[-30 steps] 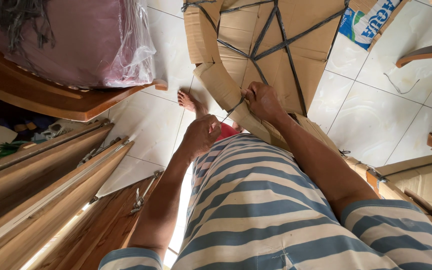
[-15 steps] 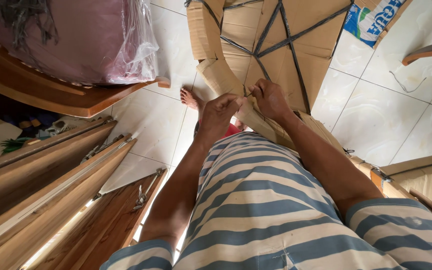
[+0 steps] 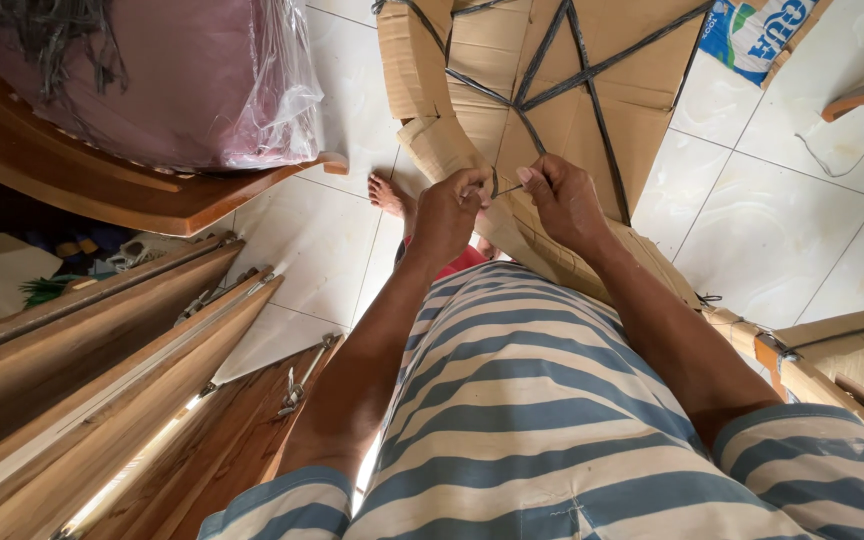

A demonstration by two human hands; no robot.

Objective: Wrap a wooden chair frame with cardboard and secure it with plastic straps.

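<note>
A large bundle wrapped in brown cardboard [image 3: 492,60] leans in front of me, bound with crossing black straps [image 3: 592,90]. My left hand [image 3: 447,215] and my right hand [image 3: 564,200] are both pinched on a short stretch of black strap [image 3: 508,189] at the bundle's lower edge. The two hands sit close together, fingers closed on the strap. My bare foot [image 3: 390,195] stands on the white tiles just left of the hands. My striped shirt fills the lower part of the view.
A wooden piece with a pink cushion under clear plastic [image 3: 152,80] stands at upper left. Long wooden frames [image 3: 102,370] lie at lower left. More cardboard-wrapped pieces [image 3: 842,350] lie at right. A blue and white carton [image 3: 762,35] lies at top right.
My left hand rose from beside my waist to the bundle's edge and closed on the strap next to my right hand. The right hand stayed on the bundle.
</note>
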